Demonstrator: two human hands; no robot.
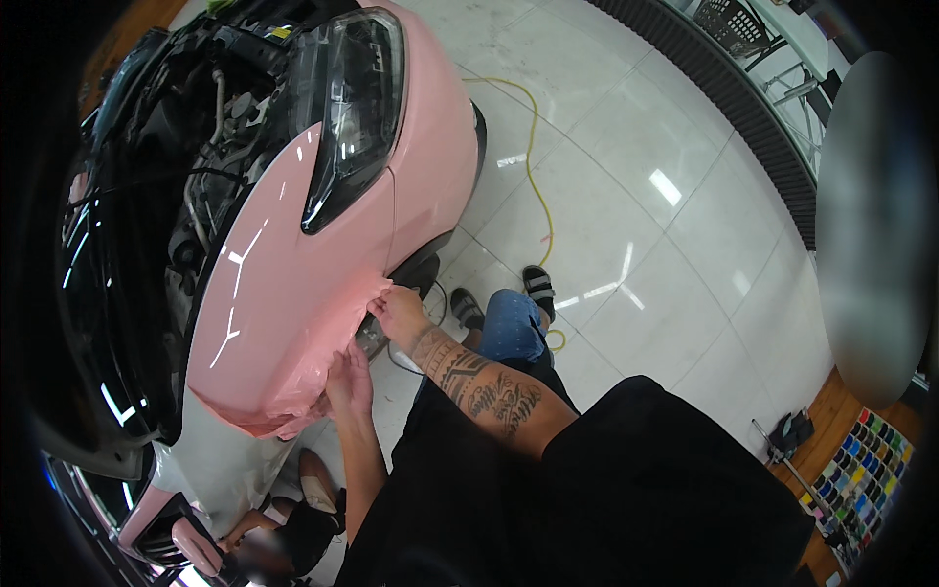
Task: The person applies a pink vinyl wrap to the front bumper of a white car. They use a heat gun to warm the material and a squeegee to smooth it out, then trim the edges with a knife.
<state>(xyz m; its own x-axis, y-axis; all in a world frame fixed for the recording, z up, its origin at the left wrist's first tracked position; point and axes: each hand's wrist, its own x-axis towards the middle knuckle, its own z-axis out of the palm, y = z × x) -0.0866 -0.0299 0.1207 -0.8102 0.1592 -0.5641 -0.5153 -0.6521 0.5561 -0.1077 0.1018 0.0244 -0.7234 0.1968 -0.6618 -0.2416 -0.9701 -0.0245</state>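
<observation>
Pink film covers the front fender of a car, its loose, crinkled lower edge hanging along the wheel arch. My right hand pinches the film's edge at the upper end of the arch, its tattooed forearm reaching in from below. Lower and to the left, my left hand has its fingers closed at the same edge, partly hidden by film. Above the fender are the pink bumper and the headlight. Below the film shows a bare silver panel.
The open engine bay is at left. Another person crouches by the pink mirror at lower left. A yellow hose crosses the tiled floor. A table stands upper right, and colour swatches lie lower right.
</observation>
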